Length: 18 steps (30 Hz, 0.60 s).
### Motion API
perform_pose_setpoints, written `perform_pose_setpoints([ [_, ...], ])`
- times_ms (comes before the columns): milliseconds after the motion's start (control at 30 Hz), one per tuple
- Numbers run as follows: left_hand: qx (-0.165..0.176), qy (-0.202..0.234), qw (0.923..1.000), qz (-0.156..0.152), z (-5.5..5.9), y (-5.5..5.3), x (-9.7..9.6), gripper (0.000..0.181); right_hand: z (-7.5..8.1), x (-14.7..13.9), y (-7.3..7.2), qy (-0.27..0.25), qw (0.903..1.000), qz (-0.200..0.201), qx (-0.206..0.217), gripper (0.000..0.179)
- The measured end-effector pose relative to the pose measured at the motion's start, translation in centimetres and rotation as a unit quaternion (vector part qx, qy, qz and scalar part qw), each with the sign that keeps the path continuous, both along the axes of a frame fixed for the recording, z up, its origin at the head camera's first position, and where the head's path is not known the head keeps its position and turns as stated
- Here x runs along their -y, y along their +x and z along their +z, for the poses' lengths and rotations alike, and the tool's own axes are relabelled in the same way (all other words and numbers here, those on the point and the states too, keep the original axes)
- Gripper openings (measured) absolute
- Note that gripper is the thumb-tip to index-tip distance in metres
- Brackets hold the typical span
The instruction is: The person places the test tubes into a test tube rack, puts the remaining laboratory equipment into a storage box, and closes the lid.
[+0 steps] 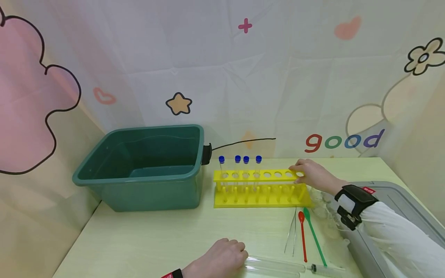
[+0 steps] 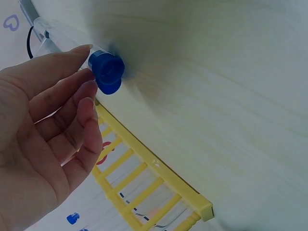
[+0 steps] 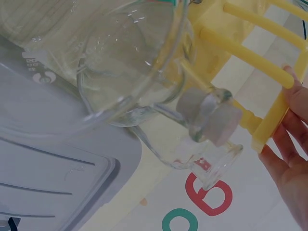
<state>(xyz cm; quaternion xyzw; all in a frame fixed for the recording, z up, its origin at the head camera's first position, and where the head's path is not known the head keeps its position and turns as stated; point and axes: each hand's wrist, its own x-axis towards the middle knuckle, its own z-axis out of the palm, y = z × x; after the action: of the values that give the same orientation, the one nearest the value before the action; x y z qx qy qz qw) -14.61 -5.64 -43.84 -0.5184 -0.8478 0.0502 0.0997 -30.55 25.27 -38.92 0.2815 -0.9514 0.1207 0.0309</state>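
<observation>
At its right end, a yellow test tube rack (image 1: 263, 204) is gripped along the top bar by my right hand (image 1: 314, 175). Several clear tubes with blue caps (image 1: 259, 159) stand upright in its left holes. My left hand (image 1: 220, 256) is low at the front of the table, over clear test tubes (image 1: 272, 266) that lie flat and point right. In the left wrist view, its thumb and fingers pinch a test tube beside the blue caps (image 2: 107, 70). The right wrist view shows my right fingers (image 3: 279, 166) curled round the yellow rack end.
A green basin (image 1: 139, 195) stands at the left. Tweezers (image 1: 294, 231), a red spoon (image 1: 302, 235), a green spoon (image 1: 314, 235) and a syringe (image 1: 326, 270) lie front right. Clear glassware (image 3: 130, 62) stands between the rack and a grey lid-like tray (image 1: 386, 193).
</observation>
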Motion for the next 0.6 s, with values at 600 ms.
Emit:
perform_pose_setpoints([
  [600, -0.031, 0.012, 0.9994, -0.004, -0.37, 0.11, 0.03, 0.027, -0.07, 0.01, 0.12, -0.01, 0.9999, 0.002, -0.008, 0.04],
])
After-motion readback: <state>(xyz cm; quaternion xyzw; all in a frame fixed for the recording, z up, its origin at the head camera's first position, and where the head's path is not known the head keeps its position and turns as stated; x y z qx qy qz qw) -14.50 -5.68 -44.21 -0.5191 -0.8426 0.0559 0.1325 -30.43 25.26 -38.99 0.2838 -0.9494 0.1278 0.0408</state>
